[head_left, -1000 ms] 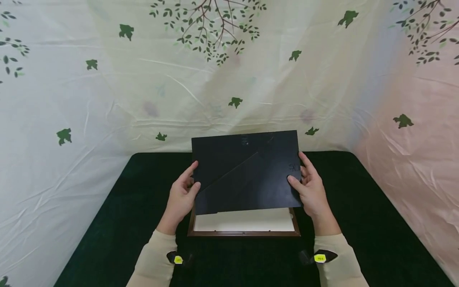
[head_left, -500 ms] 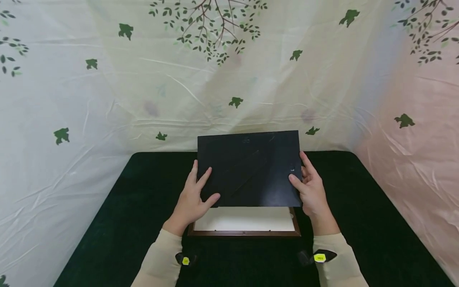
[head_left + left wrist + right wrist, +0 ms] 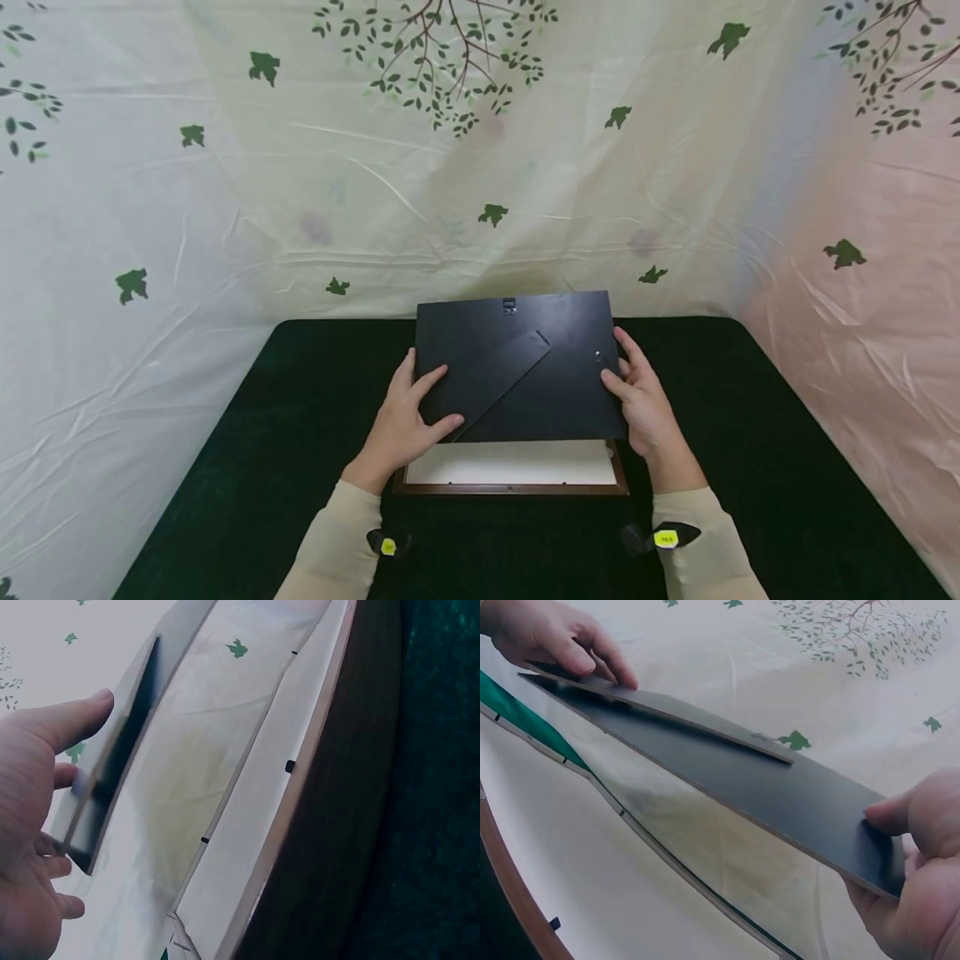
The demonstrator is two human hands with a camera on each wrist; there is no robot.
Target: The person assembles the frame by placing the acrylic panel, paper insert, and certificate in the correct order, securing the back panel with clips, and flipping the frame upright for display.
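Note:
A black backing board (image 3: 525, 367) with a folded easel leg (image 3: 495, 379) hangs tilted just above a brown picture frame (image 3: 510, 490), its far edge raised. The frame lies face down on the table and shows a white insert (image 3: 510, 462). My left hand (image 3: 408, 417) pinches the board's left edge, fingers spread on its upper face. At the right edge my right hand (image 3: 641, 404) grips it, thumb on top. The left wrist view shows the board (image 3: 112, 765) edge-on above the frame (image 3: 337, 810). In the right wrist view the board (image 3: 727, 757) runs between the left hand (image 3: 555, 630) and the right hand (image 3: 915, 877).
The frame rests on a dark green table (image 3: 262, 433) with bare cloth on both sides. A pale curtain (image 3: 300, 167) printed with leaves and birds closes off the back and both sides of the table.
The board has come down and tilted flatter toward the frame. My left hand slid from the edge onto the board's face; the right hand kept its grip.

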